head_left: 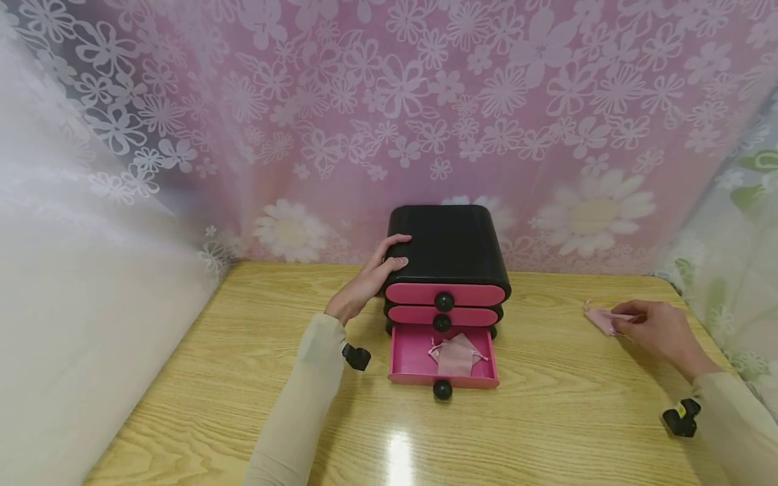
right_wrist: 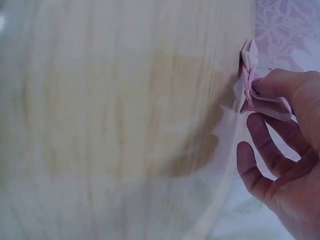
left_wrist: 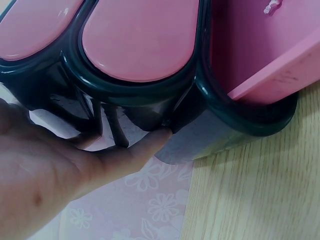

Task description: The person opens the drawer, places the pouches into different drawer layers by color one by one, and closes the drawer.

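Observation:
A small black drawer unit (head_left: pixel 446 243) with pink drawer fronts stands at the back of the table. My left hand (head_left: pixel 363 280) rests against its left side, fingertips over the top edge; the left wrist view shows straight fingers (left_wrist: pixel 135 155) touching the black casing (left_wrist: pixel 145 97). Its bottom drawer (head_left: pixel 410 354) is pulled out, with pale pink drawstring pouches (head_left: pixel 456 356) lying inside. At the far right, my right hand (head_left: pixel 659 331) pinches another pink drawstring pouch (head_left: pixel 602 320) between thumb and fingers, close over the table. That pouch (right_wrist: pixel 270 106) hangs partly folded, its cord showing.
The wooden table (head_left: pixel 565 418) spreads around the unit. A pink flowered curtain (head_left: pixel 365 135) hangs behind it, with pale sheets (head_left: pixel 79 270) at the sides. Black knobs stick out in front, the lowest knob (head_left: pixel 442 389) on the extended drawer. Each wrist wears a small black camera (head_left: pixel 356 357).

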A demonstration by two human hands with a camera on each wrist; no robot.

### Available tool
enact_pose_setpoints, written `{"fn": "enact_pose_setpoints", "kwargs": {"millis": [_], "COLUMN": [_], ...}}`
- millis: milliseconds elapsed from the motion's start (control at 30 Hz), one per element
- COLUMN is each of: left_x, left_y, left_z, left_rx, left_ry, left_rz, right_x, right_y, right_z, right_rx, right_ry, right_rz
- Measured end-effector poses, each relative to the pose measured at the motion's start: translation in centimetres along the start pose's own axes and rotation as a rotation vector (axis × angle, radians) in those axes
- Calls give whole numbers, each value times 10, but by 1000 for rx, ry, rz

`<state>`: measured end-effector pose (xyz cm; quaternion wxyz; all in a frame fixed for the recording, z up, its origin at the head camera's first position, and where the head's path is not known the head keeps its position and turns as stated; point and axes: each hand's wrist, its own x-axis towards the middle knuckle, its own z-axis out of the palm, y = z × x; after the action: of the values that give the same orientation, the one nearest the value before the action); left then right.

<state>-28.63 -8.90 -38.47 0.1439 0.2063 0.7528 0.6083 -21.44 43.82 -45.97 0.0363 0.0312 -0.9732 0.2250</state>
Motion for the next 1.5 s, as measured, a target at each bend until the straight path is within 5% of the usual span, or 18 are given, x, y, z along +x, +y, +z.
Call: {"fn": "enact_pose_setpoints", "kwargs": {"millis": [1500], "left_x": [-2], "left_y": [1], "left_z": [1], "left_rx": [9], "left_ry": [5], "left_rz": [28], "right_x": [-38], "right_y": [-74], "right_z": [10], "right_rx": [64], "right_ry": [271], "right_rz": [-246]}}
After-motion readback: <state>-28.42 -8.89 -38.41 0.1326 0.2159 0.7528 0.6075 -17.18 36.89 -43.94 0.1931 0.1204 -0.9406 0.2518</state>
